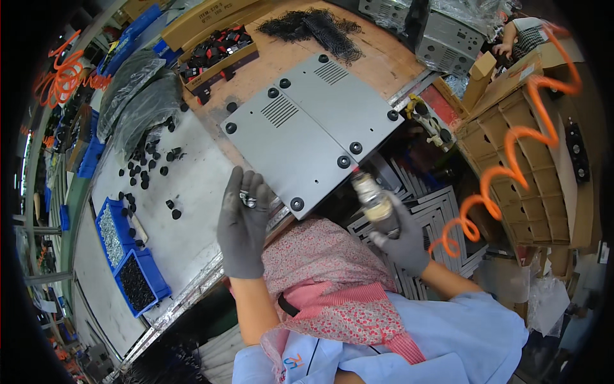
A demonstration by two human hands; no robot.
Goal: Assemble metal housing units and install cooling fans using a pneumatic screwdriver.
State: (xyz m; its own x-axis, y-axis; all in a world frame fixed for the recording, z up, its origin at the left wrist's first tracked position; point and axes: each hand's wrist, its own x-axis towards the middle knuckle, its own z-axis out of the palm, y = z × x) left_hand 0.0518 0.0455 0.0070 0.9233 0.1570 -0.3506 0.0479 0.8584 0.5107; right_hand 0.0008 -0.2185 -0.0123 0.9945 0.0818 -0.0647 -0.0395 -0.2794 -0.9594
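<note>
Two flat grey metal panels with vent slots and round black rubber feet lie side by side, the left panel [275, 147] and the right panel [348, 96]. My left hand [242, 224], in a grey glove, is just left of the left panel's near part, palm turned up. Its fingers curl around several small silvery screws [247, 199]. My gloved right hand [409, 240] grips a power screwdriver [376, 203] with a silvery front end. Its red tip is close to a rubber foot [343, 162] near the right edge of the left panel; whether they touch I cannot tell.
Loose black rubber feet [146, 168] are scattered on the left of the table. Blue bins hold silvery screws [109, 235] and small black pieces [136, 281]. An orange coiled hose [492, 173] hangs at right, before a divided cardboard box [511, 160]. Another person's hand [505, 48] shows far right.
</note>
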